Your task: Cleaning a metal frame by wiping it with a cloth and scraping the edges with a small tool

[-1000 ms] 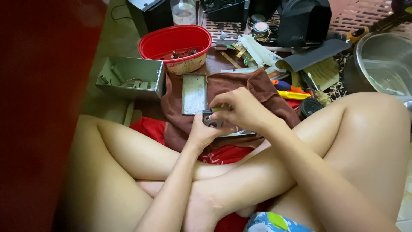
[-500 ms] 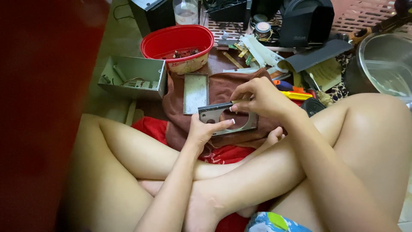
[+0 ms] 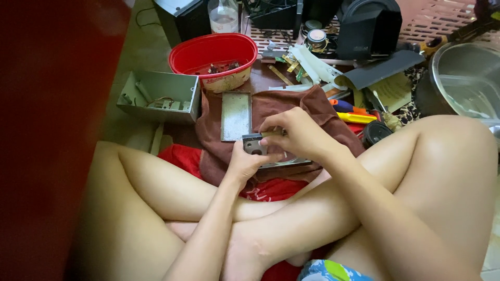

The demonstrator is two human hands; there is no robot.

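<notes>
Seen from above, looking down past crossed bare legs on the floor. Left hand (image 3: 245,165) cupped under and gripping the near corner of a small grey metal device (image 3: 253,144), held over a brown cloth (image 3: 284,103). Right hand (image 3: 297,132) curled over the top of the same device, fingers (image 3: 271,126) pinching at its upper edge; hands close together, both closed on it. Most of the device hidden under the right hand. Just beyond on the cloth, lying flat, a grey rectangular metal plate (image 3: 236,115). Farther back, a red plastic basin (image 3: 213,54) with small parts inside. To its left, an open grey metal box (image 3: 159,96). To the right, a yellow-handled tool (image 3: 357,117) and a large steel bowl (image 3: 463,78).
</notes>
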